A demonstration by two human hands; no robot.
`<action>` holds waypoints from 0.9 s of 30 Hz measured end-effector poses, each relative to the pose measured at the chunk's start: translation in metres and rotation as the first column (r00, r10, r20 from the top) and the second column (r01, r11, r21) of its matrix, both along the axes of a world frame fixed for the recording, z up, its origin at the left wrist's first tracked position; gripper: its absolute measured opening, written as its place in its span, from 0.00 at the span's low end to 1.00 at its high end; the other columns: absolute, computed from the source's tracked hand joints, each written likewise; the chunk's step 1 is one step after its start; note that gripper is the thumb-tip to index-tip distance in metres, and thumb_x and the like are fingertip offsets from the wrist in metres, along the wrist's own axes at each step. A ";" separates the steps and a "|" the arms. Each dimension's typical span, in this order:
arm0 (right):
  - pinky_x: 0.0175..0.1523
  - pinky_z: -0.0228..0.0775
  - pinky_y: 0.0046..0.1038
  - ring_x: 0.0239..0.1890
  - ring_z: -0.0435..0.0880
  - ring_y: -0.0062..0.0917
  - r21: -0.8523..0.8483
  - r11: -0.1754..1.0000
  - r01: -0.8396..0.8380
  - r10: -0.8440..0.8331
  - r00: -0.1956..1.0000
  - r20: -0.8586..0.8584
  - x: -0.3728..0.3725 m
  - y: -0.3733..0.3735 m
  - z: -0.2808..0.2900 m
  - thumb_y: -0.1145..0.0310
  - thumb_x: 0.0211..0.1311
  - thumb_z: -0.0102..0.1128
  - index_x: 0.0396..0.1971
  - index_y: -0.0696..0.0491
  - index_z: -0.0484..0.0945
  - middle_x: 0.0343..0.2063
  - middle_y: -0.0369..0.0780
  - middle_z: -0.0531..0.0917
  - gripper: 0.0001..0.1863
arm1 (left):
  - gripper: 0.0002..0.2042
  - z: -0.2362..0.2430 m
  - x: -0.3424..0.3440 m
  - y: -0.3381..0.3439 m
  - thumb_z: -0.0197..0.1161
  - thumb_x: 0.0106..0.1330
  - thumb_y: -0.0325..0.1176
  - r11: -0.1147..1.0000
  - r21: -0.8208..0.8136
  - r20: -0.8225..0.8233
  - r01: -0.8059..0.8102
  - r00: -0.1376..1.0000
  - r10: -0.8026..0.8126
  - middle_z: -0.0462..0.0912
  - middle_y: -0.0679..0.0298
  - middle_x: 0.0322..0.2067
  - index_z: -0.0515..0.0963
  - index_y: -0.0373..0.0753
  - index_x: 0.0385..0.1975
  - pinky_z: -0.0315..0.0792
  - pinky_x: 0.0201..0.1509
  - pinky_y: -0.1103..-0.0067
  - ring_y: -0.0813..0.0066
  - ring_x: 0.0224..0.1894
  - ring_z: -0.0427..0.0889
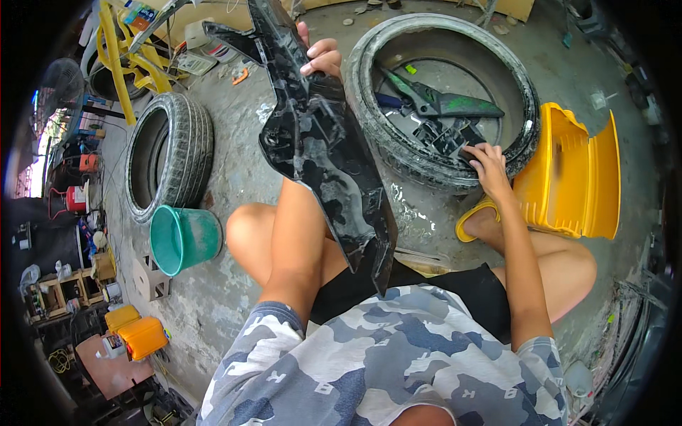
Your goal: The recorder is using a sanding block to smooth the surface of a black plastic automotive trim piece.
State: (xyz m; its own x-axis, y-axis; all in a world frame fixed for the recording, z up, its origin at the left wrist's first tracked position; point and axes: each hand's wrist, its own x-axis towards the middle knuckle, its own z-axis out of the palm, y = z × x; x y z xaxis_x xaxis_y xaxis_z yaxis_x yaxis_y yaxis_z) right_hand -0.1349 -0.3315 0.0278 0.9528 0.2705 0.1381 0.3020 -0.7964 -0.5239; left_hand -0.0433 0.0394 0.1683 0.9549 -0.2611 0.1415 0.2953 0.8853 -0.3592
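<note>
A long, black plastic vehicle panel with a jagged, ribbed shape stands steeply tilted in front of me. My left hand grips its upper part, with the fingers wrapped over its right edge. Part of my left arm is hidden behind the panel. To the right, my right hand is at the near right rim of a tyre lying flat. Its curled fingertips meet a black plastic piece inside the tyre; what they pinch is hard to make out. A green-and-black plastic part also lies within the ring.
A yellow plastic container stands right of the tyre. On the left are another tyre standing upright, a green bucket and an orange jerrycan. A yellow frame and a fan are at the far left.
</note>
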 end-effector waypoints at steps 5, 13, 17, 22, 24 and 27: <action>0.55 0.56 0.37 0.53 0.68 0.34 -0.187 0.982 0.034 -0.033 0.999 0.012 0.000 0.004 0.003 0.67 0.60 0.59 0.53 0.41 0.78 0.49 0.39 0.73 0.19 | 0.26 -0.008 0.004 0.001 0.39 0.76 0.49 0.988 0.037 0.299 0.148 0.942 -0.152 0.66 0.62 0.30 0.69 0.29 0.54 0.67 0.31 0.78 0.72 0.24 0.66; 0.56 0.56 0.40 0.56 0.67 0.35 -0.376 0.927 -0.002 -0.006 1.000 -0.019 -0.008 0.002 0.012 0.54 0.52 0.67 0.61 0.35 0.72 0.50 0.41 0.75 0.32 | 0.32 -0.031 0.057 0.003 0.37 0.73 0.59 0.832 0.335 0.685 0.442 0.493 -0.537 0.70 0.61 0.28 0.73 0.31 0.46 0.69 0.35 0.74 0.68 0.28 0.70; 0.56 0.56 0.42 0.56 0.67 0.35 -0.346 0.938 -0.024 -0.019 0.993 -0.120 -0.005 0.005 0.016 0.54 0.51 0.68 0.61 0.35 0.71 0.51 0.41 0.75 0.33 | 0.26 -0.039 0.022 0.016 0.49 0.70 0.58 0.773 0.625 0.285 -0.110 0.954 -0.094 0.75 0.64 0.30 0.74 0.37 0.43 0.71 0.33 0.72 0.68 0.31 0.74; 0.59 0.52 0.42 0.58 0.66 0.34 -0.288 0.957 0.018 -0.070 0.983 -0.170 -0.007 0.000 0.011 0.54 0.52 0.67 0.61 0.36 0.71 0.53 0.41 0.75 0.33 | 0.33 -0.077 0.037 -0.014 0.68 0.62 0.36 0.081 0.982 0.121 -0.172 0.894 0.432 0.74 0.53 0.48 0.53 0.37 0.60 0.75 0.52 0.64 0.63 0.48 0.77; 0.60 0.50 0.43 0.59 0.65 0.34 -0.276 0.961 0.033 -0.088 0.978 -0.189 -0.007 0.000 0.017 0.52 0.50 0.68 0.62 0.37 0.70 0.54 0.41 0.74 0.35 | 0.36 -0.106 0.037 -0.015 0.68 0.61 0.37 0.057 0.993 0.063 -0.101 0.883 0.466 0.72 0.51 0.49 0.51 0.36 0.61 0.75 0.52 0.64 0.62 0.50 0.76; 0.61 0.52 0.41 0.59 0.68 0.34 -0.080 0.988 0.135 -0.143 0.984 -0.103 -0.001 -0.007 0.021 0.50 0.51 0.68 0.56 0.41 0.77 0.52 0.42 0.77 0.30 | 0.40 -0.121 0.028 -0.019 0.70 0.59 0.39 -0.028 0.999 -0.004 0.022 0.850 0.527 0.71 0.47 0.50 0.48 0.34 0.63 0.75 0.51 0.65 0.60 0.51 0.76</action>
State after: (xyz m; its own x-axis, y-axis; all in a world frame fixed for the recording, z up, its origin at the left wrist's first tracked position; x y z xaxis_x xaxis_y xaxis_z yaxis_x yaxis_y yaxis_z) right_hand -0.1359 -0.3383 0.0488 0.9901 0.1395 0.0169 0.1300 -0.8639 -0.4866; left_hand -0.0158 0.0201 0.0477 0.8802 0.3908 -0.2694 0.0810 0.4357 0.8965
